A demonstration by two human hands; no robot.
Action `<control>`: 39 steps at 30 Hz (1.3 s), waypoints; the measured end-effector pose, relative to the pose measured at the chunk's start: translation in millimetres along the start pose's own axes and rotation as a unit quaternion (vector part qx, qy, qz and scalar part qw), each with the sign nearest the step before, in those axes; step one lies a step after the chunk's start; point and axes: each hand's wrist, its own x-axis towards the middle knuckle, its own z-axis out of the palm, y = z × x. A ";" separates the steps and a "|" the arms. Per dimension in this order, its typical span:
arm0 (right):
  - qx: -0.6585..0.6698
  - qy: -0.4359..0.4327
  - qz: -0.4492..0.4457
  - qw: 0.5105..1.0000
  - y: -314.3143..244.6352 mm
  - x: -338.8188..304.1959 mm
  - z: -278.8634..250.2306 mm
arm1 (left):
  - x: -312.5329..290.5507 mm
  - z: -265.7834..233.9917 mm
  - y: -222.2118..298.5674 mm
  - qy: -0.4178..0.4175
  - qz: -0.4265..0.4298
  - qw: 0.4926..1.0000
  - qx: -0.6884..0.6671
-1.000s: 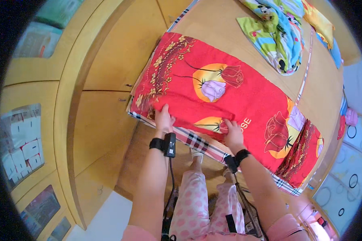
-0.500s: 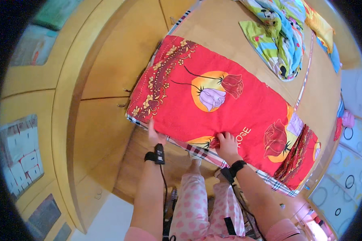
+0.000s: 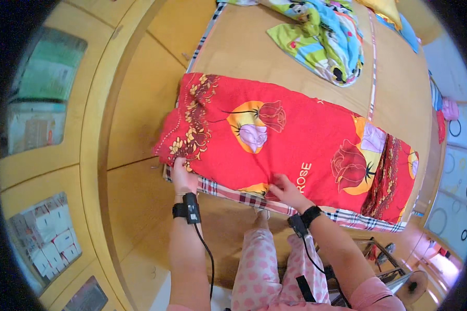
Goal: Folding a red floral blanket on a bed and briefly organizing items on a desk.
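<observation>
A red quilt point(image 3: 296, 135) printed with roses lies folded in a long strip along the near side of the bed. Its left end, edged with a gold flower border, bulges out past the mat. My left hand point(image 3: 184, 179) is closed on the quilt's near edge by that border. Farther right, my right hand point(image 3: 289, 194) pinches the near edge beside an orange patch, fingertips bent into the cloth. Both wrists carry a black strap with a small cabled device.
A tan mat point(image 3: 233, 46) with checked trim covers the bed. A crumpled green and blue cartoon-print blanket point(image 3: 321, 41) lies toward the back, near a yellow pillow point(image 3: 384, 11). Yellow cabinets point(image 3: 78, 176) with glass panes stand at left. A fan point(image 3: 414, 287) is at lower right.
My left hand has moved left onto the quilt's edge and closed there. The quilt's left end has shifted and crumpled outward. My right hand keeps its place on the near edge; the view has turned slightly.
</observation>
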 end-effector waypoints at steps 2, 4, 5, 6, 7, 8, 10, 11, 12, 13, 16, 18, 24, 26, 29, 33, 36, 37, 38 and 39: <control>0.172 0.036 0.021 0.984 -21.5 0.4 -27.6 | -18.3 36.6 -17.5 -0.043 0.091 0.982 0.160; 0.267 0.027 0.062 0.961 -10.2 -6.6 -68.7 | -70.7 98.4 -39.6 -0.069 0.196 0.819 0.535; 0.323 0.010 0.072 0.944 -28.1 -15.4 -79.0 | -92.7 124.0 -39.1 -0.123 0.192 0.824 0.519; 0.329 0.019 0.069 0.942 -28.9 -26.4 -94.0 | -109.1 147.8 -53.4 -0.185 0.178 0.830 0.495; 0.416 0.024 0.068 0.906 -18.8 -42.4 -118.9 | -130.6 172.7 -80.9 -0.237 0.126 0.841 0.470; 0.508 0.011 0.059 0.859 -15.9 -54.3 -131.0 | -136.5 172.3 -104.3 -0.258 0.085 0.818 0.507; 0.575 0.040 0.013 0.817 -0.4 -94.3 -169.0 | -173.0 198.2 -149.3 -0.398 0.168 0.709 0.557; 0.612 0.054 -0.001 0.789 13.6 -117.7 -189.1 | -196.0 220.0 -173.3 -0.475 0.203 0.658 0.548; 0.646 0.066 -0.013 0.761 22.4 -139.4 -203.1 | -207.0 216.4 -200.1 -0.502 0.271 0.575 0.586; 0.672 0.088 -0.023 0.735 36.9 -165.8 -223.6 | -218.8 218.8 -233.1 -0.536 0.248 0.506 0.629; 0.621 0.143 0.009 0.771 95.1 -218.2 -263.3 | -256.7 228.9 -329.7 -0.575 0.228 0.424 0.662; 0.560 0.179 0.054 0.807 156.6 -208.3 -262.6 | -260.5 210.1 -376.6 -0.577 0.243 0.380 0.681; 0.439 0.216 0.115 0.864 213.1 -175.6 -241.2 | -260.2 183.0 -412.5 -0.474 0.172 0.481 0.717; 0.431 0.223 0.102 0.869 202.5 -167.2 -244.9 | -260.4 186.3 -411.4 -0.398 0.233 0.479 0.747; 0.391 0.203 0.068 0.895 223.4 -148.5 -236.5 | -264.7 189.2 -418.4 -0.311 0.254 0.366 0.839; 0.464 0.308 -0.055 0.829 169.0 -175.9 -254.1 | -276.0 191.1 -409.0 -0.325 0.302 0.337 0.831; 0.421 0.406 -0.046 0.810 180.2 -216.2 -271.0 | -282.8 192.3 -425.0 -0.355 0.295 0.288 0.839; 0.384 0.441 -0.014 0.811 187.9 -229.5 -270.8 | -283.8 193.0 -430.6 -0.370 0.275 0.253 0.851; 0.393 0.457 0.004 0.798 230.5 -231.3 -258.7 | -283.6 193.2 -447.9 -0.407 0.252 0.270 0.836; 0.388 0.467 0.004 0.794 274.1 -233.6 -246.1 | -280.5 190.9 -464.4 -0.416 0.254 0.271 0.830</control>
